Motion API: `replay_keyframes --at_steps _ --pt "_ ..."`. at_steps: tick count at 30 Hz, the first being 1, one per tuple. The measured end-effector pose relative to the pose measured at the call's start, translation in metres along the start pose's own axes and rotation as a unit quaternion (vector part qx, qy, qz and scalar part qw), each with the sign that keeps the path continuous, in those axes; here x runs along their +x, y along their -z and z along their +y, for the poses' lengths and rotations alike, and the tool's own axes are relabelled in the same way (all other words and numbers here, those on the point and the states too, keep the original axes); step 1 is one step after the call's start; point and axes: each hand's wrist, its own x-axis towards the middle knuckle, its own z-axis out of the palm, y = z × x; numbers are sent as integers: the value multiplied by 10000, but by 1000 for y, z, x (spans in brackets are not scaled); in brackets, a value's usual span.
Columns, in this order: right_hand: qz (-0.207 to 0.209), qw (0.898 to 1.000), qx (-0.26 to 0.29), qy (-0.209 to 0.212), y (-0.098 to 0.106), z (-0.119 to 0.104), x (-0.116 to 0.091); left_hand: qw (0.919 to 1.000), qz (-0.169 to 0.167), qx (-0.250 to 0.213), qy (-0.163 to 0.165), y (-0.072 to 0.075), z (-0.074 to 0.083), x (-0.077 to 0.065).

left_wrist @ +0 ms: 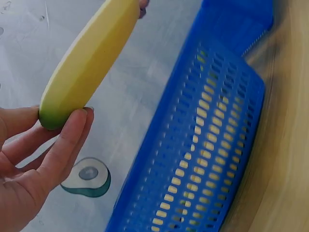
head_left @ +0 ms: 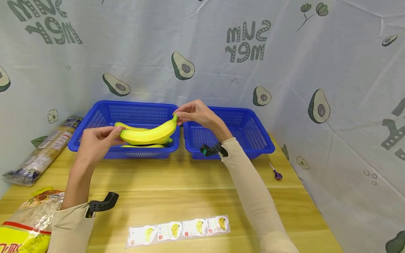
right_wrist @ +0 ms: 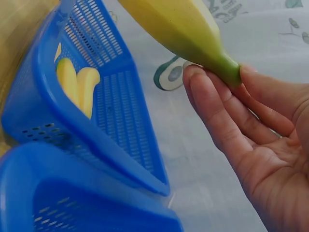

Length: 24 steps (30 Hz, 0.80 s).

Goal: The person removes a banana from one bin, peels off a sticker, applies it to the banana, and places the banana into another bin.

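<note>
A yellow banana with green ends (head_left: 148, 136) is held up between both hands, above the front of the left blue basket (head_left: 104, 153). My left hand (head_left: 96, 142) pinches its blunt green tip between thumb and fingers, as the left wrist view shows close up. At the other end my right hand (head_left: 197, 114) pinches the green stem (right_wrist: 231, 71). Inside the left basket lie more bananas (right_wrist: 86, 89), partly hidden behind the held one in the head view.
A second blue basket (head_left: 265, 149) stands at the right. Banana-picture labels (head_left: 193, 228) lie in a row near the front. A lollipop (head_left: 277, 175) is at the right. At the left are a long noodle pack (head_left: 47, 151) and a yellow-and-clear bag (head_left: 28, 218).
</note>
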Motion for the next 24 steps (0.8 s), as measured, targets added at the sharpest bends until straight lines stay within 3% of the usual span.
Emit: replay_keyframes --at_steps 9,14,20,24 --pt "434 9980 359 -288 0 1 -32 9941 -525 -929 209 -6 0 0" --pt "739 9951 557 -341 -3 3 -47 9922 -801 -943 180 -12 2 -2" --pt "1243 9875 869 -440 -13 0 -65 9901 -640 -1233 200 -26 9 -4" --pt "1536 9809 1050 -570 -21 -2 -79 9919 -563 -1096 308 -35 13 -8"
